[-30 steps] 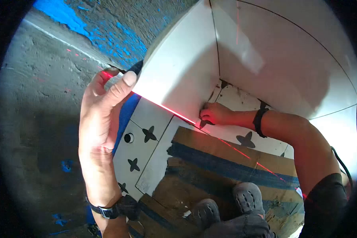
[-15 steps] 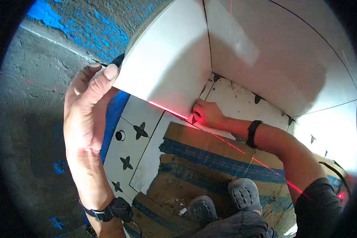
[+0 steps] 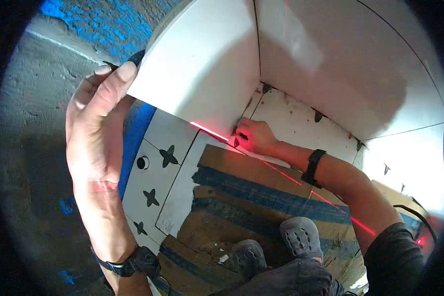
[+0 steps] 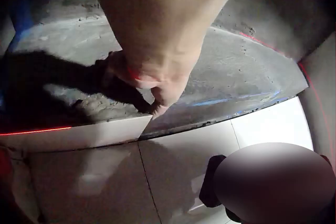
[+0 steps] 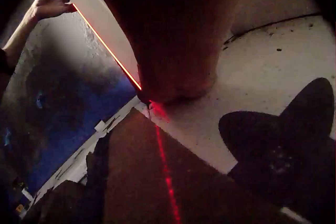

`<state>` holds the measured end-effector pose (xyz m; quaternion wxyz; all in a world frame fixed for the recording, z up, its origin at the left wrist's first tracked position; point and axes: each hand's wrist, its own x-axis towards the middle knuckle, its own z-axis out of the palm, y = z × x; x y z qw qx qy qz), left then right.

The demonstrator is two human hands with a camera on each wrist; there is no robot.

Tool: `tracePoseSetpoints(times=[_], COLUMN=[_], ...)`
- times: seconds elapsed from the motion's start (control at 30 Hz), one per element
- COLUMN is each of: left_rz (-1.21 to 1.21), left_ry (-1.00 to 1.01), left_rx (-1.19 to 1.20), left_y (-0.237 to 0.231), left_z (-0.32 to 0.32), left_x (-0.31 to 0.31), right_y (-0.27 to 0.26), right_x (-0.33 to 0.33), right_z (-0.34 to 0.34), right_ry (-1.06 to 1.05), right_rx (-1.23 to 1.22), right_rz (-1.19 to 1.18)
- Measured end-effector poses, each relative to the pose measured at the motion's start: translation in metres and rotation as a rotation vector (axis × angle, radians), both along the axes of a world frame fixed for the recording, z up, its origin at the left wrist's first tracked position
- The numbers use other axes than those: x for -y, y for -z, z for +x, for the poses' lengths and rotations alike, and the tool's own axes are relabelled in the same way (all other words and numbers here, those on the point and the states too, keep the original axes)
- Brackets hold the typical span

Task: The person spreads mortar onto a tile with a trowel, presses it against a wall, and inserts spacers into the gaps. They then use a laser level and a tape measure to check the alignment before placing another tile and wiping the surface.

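A large white wall tile (image 3: 182, 74) stands on edge against the wall at the inner corner. My left hand (image 3: 96, 123) pinches its outer lower corner, thumb on the white face and the other fingers behind; the left wrist view also shows that hand (image 4: 152, 82) at the tile's end. Down at floor level, my right hand (image 3: 255, 137) has its fingers curled close against the tile's lower edge; I cannot tell what they grip. A red laser line (image 3: 209, 130) glows along that lower edge and reaches the right fingers.
White floor tiles (image 3: 170, 130) carry dark petal-shaped motifs, with a round pipe opening (image 3: 142, 162) among them. Taped cardboard (image 3: 241, 163) covers the floor under my shoes (image 3: 301, 237). Rough concrete (image 3: 34, 123) lies at left, and tiled wall (image 3: 330, 64) rises at right.
The whole view has shifted, so the tile and both hands appear farther left and slightly higher. The left hand keeps its pinch on the tile; the right hand stays at the lower edge.
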<state>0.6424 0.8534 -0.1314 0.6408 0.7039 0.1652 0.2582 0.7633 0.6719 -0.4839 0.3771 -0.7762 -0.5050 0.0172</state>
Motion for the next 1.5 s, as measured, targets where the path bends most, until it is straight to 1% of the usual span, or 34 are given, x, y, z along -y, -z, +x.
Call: tracePoseSetpoints(times=[0.03,0.13,0.17,0.2,0.27,0.3,0.4,0.57,0.63,0.87,0.93,1.03,1.1,1.13,1.2,1.23,1.27,1.37,1.43,1.5], left_rz=[0.021,0.020,0.010,0.010,0.018,0.040,-0.024,0.018,0.026,-0.019,-0.028,-0.014,0.014,0.007,-0.014,-0.046,-0.022,-0.060,-0.117,-0.099], left_ry=[0.042,0.032,0.074,0.075,0.034,0.071,0.046,0.029,0.021,0.010,0.015,0.004,-0.004,0.023,0.025,0.049,0.079,0.056,0.100,0.106], left_rx=[0.014,0.001,0.012,0.012,0.006,-0.043,0.002,0.007,0.010,0.032,0.037,0.022,-0.043,-0.055,-0.060,-0.063,-0.069,-0.114,-0.171,-0.197], left_y=[0.001,0.001,0.002,0.002,0.002,0.002,0.002,0.002,0.001,0.006,0.006,0.006,0.006,0.006,0.003,0.000,-0.001,-0.012,-0.020,-0.024], left_z=[-0.001,-0.001,-0.002,-0.003,-0.003,-0.004,-0.001,-0.002,-0.002,-0.004,-0.003,-0.003,-0.006,-0.006,-0.006,-0.006,-0.005,-0.001,0.000,0.001], left_x=[-0.004,-0.003,-0.006,-0.005,-0.003,-0.008,-0.006,-0.005,-0.003,0.003,0.003,0.003,0.002,0.002,0.004,0.005,0.002,0.004,0.002,-0.002], right_y=[0.000,0.001,0.001,0.000,-0.002,-0.002,-0.001,-0.002,-0.003,-0.003,-0.005,-0.013,-0.014,-0.016,-0.019,-0.019,-0.019,-0.020,-0.013,-0.011], right_x=[0.000,-0.002,-0.002,-0.002,-0.003,-0.004,-0.004,-0.004,-0.004,-0.003,-0.002,0.000,0.002,0.002,0.003,0.003,0.003,0.003,-0.001,-0.004], right_z=[-0.001,0.000,-0.001,-0.002,-0.003,-0.003,-0.004,-0.006,-0.007,-0.005,-0.005,-0.007,-0.009,-0.009,-0.007,-0.006,-0.005,0.005,0.014,0.024], right_ry=[-0.008,-0.006,-0.004,0.019,0.041,0.055,0.070,0.093,0.107,0.089,0.093,0.080,0.093,0.105,0.083,0.063,0.060,-0.031,-0.067,-0.096], right_rx=[-0.041,-0.057,-0.057,-0.050,-0.040,-0.036,-0.024,0.003,-0.023,-0.027,-0.031,-0.057,-0.049,-0.041,-0.067,-0.097,-0.096,-0.149,-0.145,-0.144], right_rz=[0.030,0.020,0.020,-0.007,-0.034,-0.008,0.023,0.008,0.001,0.034,-0.011,-0.038,-0.041,-0.051,-0.036,-0.042,-0.024,-0.121,-0.141,-0.162])
